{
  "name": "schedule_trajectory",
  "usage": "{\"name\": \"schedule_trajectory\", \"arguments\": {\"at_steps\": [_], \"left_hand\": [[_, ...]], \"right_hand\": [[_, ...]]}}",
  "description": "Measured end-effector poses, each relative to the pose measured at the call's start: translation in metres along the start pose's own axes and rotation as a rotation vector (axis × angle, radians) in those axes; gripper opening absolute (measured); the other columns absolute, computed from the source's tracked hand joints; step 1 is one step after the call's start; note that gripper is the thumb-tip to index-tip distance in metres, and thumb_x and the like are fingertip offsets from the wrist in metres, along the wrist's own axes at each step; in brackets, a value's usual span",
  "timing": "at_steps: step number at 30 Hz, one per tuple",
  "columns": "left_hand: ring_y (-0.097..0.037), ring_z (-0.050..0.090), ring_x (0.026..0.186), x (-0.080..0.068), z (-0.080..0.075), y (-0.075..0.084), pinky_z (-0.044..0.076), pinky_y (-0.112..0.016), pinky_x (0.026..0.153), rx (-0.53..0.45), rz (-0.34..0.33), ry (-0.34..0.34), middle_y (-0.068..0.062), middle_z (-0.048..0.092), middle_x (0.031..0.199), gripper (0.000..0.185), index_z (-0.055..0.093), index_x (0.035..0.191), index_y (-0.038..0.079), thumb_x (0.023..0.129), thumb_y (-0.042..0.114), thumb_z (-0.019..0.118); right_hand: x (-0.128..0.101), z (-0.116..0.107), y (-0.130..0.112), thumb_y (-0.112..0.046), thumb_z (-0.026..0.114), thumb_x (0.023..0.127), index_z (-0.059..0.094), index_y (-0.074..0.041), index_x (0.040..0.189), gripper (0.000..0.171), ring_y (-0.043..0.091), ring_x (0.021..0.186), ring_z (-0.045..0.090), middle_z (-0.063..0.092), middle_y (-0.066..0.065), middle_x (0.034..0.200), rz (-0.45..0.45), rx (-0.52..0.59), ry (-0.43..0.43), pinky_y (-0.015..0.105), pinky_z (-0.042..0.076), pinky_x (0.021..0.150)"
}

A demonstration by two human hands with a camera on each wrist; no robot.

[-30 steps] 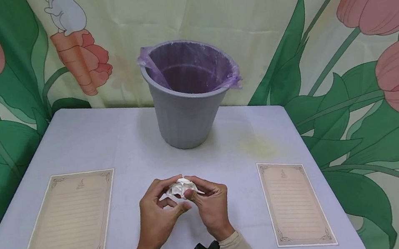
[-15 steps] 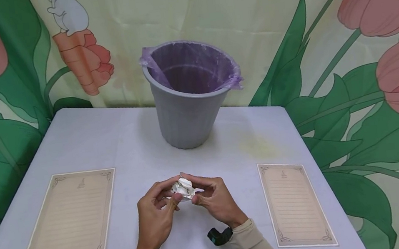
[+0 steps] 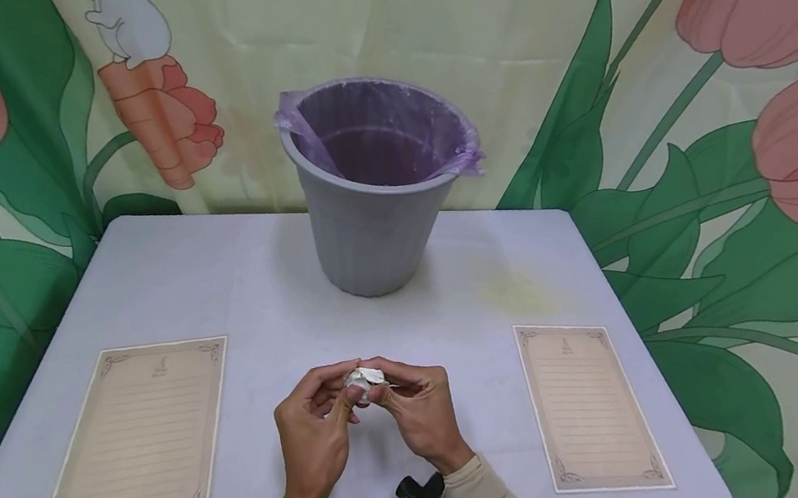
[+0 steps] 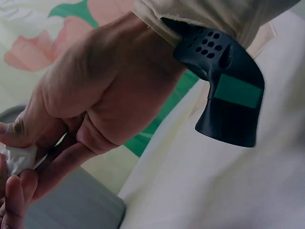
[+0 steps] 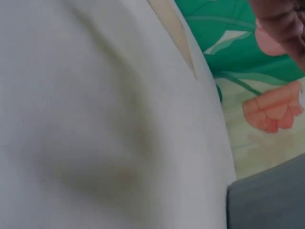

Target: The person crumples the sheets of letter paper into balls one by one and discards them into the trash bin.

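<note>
Both hands meet over the front middle of the table, in front of the bin. Between them is a small ball of crumpled white paper (image 3: 365,378). My left hand (image 3: 314,437) pinches its left side, thumb on the near face and fingers behind. From the right, my right hand (image 3: 424,414) grips the same ball with thumb and fingers. In the left wrist view, the paper (image 4: 20,160) shows at the left edge, partly covered by fingers. Only a piece of a hand (image 5: 283,26) enters the right wrist view's top corner; the paper is out of sight there.
A grey bin (image 3: 378,239) with a purple liner (image 3: 291,120) stands at the table's back. Lined, bordered sheets lie flat at left (image 3: 133,448) and right (image 3: 594,408). The table (image 3: 252,285) has a white cover; a printed curtain (image 3: 413,11) hangs behind.
The crumpled paper looks smaller and more compact. My left thumb has come onto it. My right hand shifted outward, then back in, and its thumb presses the paper again.
</note>
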State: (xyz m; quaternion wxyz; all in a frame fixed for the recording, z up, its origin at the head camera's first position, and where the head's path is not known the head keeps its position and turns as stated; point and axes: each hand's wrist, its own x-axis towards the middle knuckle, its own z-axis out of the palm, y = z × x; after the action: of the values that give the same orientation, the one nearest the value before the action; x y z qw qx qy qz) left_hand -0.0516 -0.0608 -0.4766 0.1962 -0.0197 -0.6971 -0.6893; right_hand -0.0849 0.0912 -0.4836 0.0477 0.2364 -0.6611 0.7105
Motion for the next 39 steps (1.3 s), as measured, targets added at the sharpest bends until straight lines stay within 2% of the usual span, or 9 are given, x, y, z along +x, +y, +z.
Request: {"name": "schedule_trajectory", "arguments": {"at_steps": [6, 10, 14, 19, 23, 26, 32, 36, 39], "left_hand": [[-0.014, 0.071, 0.061, 0.002, 0.006, 0.000, 0.056, -0.024, 0.050, -0.031, 0.021, 0.051, -0.011, 0.077, 0.084, 0.022, 0.080, 0.108, 0.007, 0.088, -0.002, 0.082], [-0.014, 0.070, 0.058, 0.007, 0.008, 0.003, 0.056, -0.023, 0.048, -0.028, 0.050, 0.047, -0.012, 0.077, 0.084, 0.020, 0.080, 0.106, 0.005, 0.088, -0.001, 0.082], [-0.014, 0.071, 0.062, 0.015, 0.005, 0.010, 0.058, -0.024, 0.052, 0.016, 0.047, -0.004, -0.009, 0.077, 0.088, 0.021, 0.080, 0.108, 0.007, 0.088, 0.003, 0.084], [-0.015, 0.069, 0.066, 0.028, -0.004, 0.020, 0.060, -0.025, 0.057, 0.080, -0.005, -0.082, -0.005, 0.076, 0.089, 0.025, 0.080, 0.111, 0.008, 0.086, 0.008, 0.087], [-0.017, 0.068, 0.069, 0.040, -0.008, 0.029, 0.061, -0.027, 0.059, 0.098, -0.025, -0.148, -0.006, 0.076, 0.090, 0.027, 0.081, 0.113, 0.008, 0.087, 0.010, 0.087], [-0.016, 0.067, 0.068, 0.049, -0.010, 0.035, 0.061, -0.029, 0.058, 0.102, -0.036, -0.196, -0.006, 0.076, 0.087, 0.027, 0.081, 0.114, 0.010, 0.088, 0.012, 0.087], [-0.016, 0.069, 0.070, 0.066, -0.009, 0.049, 0.062, -0.033, 0.057, 0.101, -0.053, -0.280, -0.005, 0.076, 0.086, 0.026, 0.082, 0.114, 0.013, 0.089, 0.012, 0.087], [-0.016, 0.070, 0.077, 0.077, -0.008, 0.062, 0.063, -0.035, 0.056, 0.108, -0.024, -0.325, -0.005, 0.076, 0.090, 0.030, 0.081, 0.117, 0.012, 0.087, 0.011, 0.088], [-0.014, 0.070, 0.078, 0.084, -0.008, 0.071, 0.062, -0.033, 0.055, 0.142, 0.026, -0.344, -0.003, 0.075, 0.093, 0.038, 0.080, 0.120, 0.012, 0.083, 0.011, 0.091]], "right_hand": [[-0.001, 0.011, -0.001, -0.011, 0.072, 0.098, 0.077, 0.008, 0.116, 0.026, 0.012, 0.096, 0.078, 0.078, 0.029, 0.106, 0.025, 0.037, 0.105, 0.029, 0.066, 0.078], [0.002, 0.013, -0.005, -0.014, 0.070, 0.100, 0.079, 0.004, 0.114, 0.025, 0.014, 0.095, 0.079, 0.080, 0.025, 0.102, 0.066, 0.046, 0.155, 0.032, 0.066, 0.078], [0.010, 0.006, -0.008, -0.019, 0.070, 0.099, 0.078, 0.001, 0.119, 0.030, 0.016, 0.098, 0.080, 0.080, 0.022, 0.108, 0.110, 0.056, 0.118, 0.039, 0.067, 0.081], [0.020, -0.012, -0.013, -0.028, 0.071, 0.098, 0.072, 0.000, 0.133, 0.044, 0.016, 0.109, 0.077, 0.076, 0.023, 0.124, 0.156, 0.081, -0.046, 0.039, 0.065, 0.089], [0.026, -0.025, -0.020, -0.023, 0.077, 0.096, 0.065, -0.002, 0.143, 0.053, 0.016, 0.122, 0.072, 0.069, 0.022, 0.140, 0.150, 0.061, -0.149, 0.035, 0.062, 0.096], [0.031, -0.032, -0.027, -0.012, 0.082, 0.092, 0.067, -0.003, 0.142, 0.053, 0.017, 0.117, 0.072, 0.070, 0.021, 0.140, 0.120, 0.007, -0.145, 0.035, 0.063, 0.096], [0.044, -0.038, -0.042, -0.002, 0.087, 0.085, 0.076, -0.001, 0.128, 0.045, 0.021, 0.097, 0.079, 0.078, 0.021, 0.121, 0.040, -0.111, -0.054, 0.038, 0.066, 0.085], [0.052, -0.039, -0.052, -0.005, 0.089, 0.083, 0.077, 0.001, 0.126, 0.045, 0.018, 0.095, 0.080, 0.079, 0.024, 0.114, 0.011, -0.134, -0.010, 0.037, 0.066, 0.083], [0.059, -0.040, -0.061, -0.007, 0.088, 0.084, 0.076, 0.001, 0.127, 0.046, 0.017, 0.098, 0.080, 0.078, 0.025, 0.114, 0.010, -0.126, 0.013, 0.036, 0.066, 0.085]]}}
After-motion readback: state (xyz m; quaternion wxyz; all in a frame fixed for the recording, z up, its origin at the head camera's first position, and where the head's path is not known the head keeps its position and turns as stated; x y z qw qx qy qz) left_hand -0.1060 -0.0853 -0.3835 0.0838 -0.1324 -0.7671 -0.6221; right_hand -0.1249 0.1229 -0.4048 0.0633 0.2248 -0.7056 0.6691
